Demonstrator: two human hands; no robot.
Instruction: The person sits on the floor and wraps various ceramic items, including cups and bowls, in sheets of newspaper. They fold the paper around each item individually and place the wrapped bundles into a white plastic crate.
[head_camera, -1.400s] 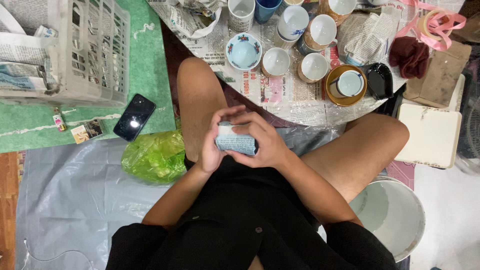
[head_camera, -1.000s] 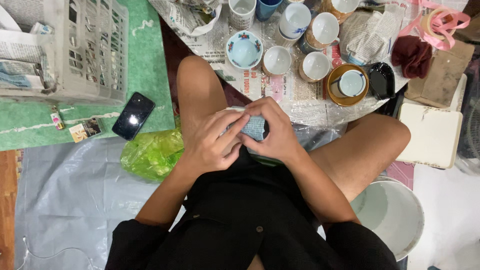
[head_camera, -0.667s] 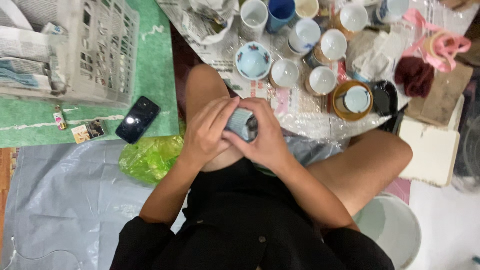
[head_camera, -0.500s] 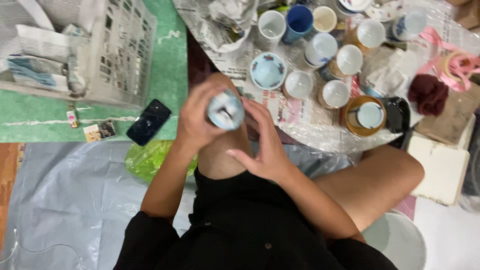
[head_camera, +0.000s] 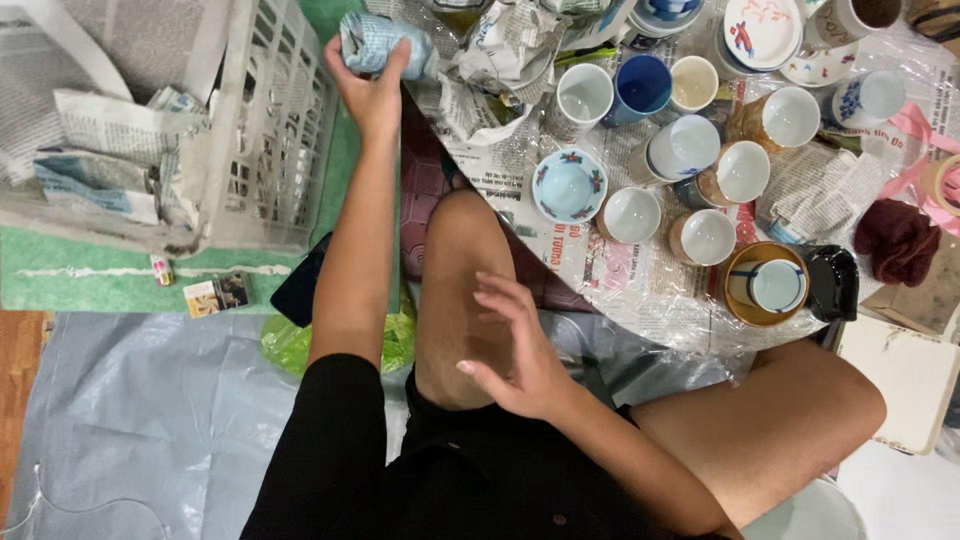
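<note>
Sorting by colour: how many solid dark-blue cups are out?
1: the blue cup on the newspaper, just beyond the patterned bowl. Wrapped bundles may hide more.

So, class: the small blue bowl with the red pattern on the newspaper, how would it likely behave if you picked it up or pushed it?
The blue bowl looks glazed ceramic, so probably stiff, rather heavy for its size and breakable if dropped. Its glossy surface may feel slippery. It sits upright and looks wide and low, so tipping seems unlikely; a push would more likely slide it on the newspaper toward the white cup close beside it.
</note>
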